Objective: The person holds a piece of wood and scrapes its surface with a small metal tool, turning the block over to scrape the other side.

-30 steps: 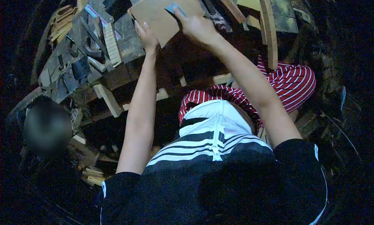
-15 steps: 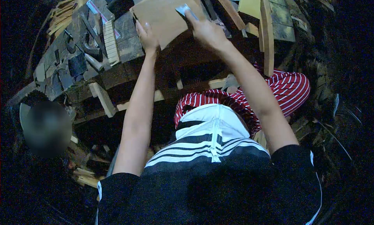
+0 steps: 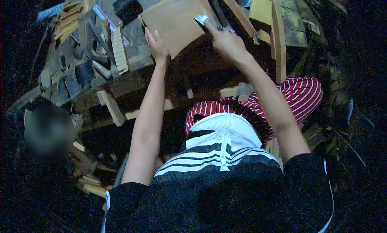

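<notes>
A thin brown wooden board (image 3: 175,21) lies on the workbench, its near edge curved. My left hand (image 3: 158,46) rests against the board's left side with fingers stretched out and nothing grasped. In my right hand (image 3: 229,45) is what looks like a putty knife (image 3: 200,18), its wide shiny blade pointing up and left over the board's right part, close to the near edge. The fingers wrap around its handle, which is mostly hidden. Whether the blade presses on the surface cannot be seen clearly.
The workbench (image 3: 137,51) holds a black square piece (image 3: 127,8), a ribbed pale strip (image 3: 120,51) and several tools at left. A long wooden bar (image 3: 278,43) and a yellow block (image 3: 261,9) stand at right. Another person's blurred head (image 3: 50,132) is at lower left.
My right hand has moved the putty knife right and slightly toward me, nearer the board's near edge. My left hand stays at the board's left side. The whole view has shifted a little.
</notes>
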A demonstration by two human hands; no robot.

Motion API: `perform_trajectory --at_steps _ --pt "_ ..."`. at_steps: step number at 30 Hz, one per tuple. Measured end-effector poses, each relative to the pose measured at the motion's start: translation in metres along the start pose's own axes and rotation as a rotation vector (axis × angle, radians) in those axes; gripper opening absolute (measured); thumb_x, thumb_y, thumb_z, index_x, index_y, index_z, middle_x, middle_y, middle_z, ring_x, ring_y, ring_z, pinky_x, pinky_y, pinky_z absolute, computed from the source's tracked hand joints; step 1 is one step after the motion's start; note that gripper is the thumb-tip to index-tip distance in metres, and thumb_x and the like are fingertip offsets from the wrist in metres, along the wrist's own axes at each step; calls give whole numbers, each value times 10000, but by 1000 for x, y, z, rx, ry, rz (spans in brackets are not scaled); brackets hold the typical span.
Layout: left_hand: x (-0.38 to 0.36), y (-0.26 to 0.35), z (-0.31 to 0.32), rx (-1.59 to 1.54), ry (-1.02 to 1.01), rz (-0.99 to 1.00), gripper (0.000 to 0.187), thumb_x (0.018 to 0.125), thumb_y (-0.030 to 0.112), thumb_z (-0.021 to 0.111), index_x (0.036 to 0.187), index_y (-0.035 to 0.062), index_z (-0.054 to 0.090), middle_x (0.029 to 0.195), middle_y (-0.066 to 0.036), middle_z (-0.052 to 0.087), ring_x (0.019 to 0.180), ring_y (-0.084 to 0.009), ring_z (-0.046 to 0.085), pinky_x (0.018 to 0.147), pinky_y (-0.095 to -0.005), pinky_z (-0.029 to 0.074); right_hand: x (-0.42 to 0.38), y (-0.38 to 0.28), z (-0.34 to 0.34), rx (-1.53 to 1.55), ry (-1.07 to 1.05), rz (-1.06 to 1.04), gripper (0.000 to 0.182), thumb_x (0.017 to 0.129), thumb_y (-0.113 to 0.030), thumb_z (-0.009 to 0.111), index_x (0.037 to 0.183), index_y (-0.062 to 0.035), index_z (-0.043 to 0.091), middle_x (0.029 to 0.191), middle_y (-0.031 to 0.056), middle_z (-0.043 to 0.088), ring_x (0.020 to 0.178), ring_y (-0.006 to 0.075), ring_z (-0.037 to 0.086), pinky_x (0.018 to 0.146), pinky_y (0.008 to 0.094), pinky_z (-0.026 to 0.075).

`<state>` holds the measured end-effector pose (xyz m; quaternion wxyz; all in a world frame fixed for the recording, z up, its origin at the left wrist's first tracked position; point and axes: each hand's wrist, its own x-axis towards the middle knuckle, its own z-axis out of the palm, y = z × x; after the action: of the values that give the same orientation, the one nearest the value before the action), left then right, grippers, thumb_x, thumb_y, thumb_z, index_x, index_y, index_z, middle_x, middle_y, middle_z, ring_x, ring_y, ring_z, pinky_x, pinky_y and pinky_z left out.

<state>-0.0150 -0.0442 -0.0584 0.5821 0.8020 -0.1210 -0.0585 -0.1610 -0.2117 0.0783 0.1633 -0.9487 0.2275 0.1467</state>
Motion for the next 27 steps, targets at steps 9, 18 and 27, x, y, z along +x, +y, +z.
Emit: perform_trajectory --at_steps 9,18,27 --pt "-4 7 1 -76 22 33 557 937 274 381 1353 -71 245 1407 -233 274 1316 -322 251 1081 -358 180 36 -1 -3 84 107 -44 532 834 -137 383 1352 -217 293 770 268 607 666 427 615 604 527 489" --pt "-6 1 -2 -18 0 -27 552 941 284 377 1360 -50 246 1403 -240 276 1314 -341 247 1078 -373 186 30 -12 -11 19 52 4 556 814 -92 417 1352 -173 302 782 286 603 722 425 617 638 527 487" --pt "-13 24 -5 100 42 -35 546 947 303 364 1363 -34 257 1404 -221 287 1319 -326 244 1078 -372 189 11 -17 0 15 52 -64 603 808 -98 422 1382 -189 262 722 270 600 645 420 609 576 521 478"
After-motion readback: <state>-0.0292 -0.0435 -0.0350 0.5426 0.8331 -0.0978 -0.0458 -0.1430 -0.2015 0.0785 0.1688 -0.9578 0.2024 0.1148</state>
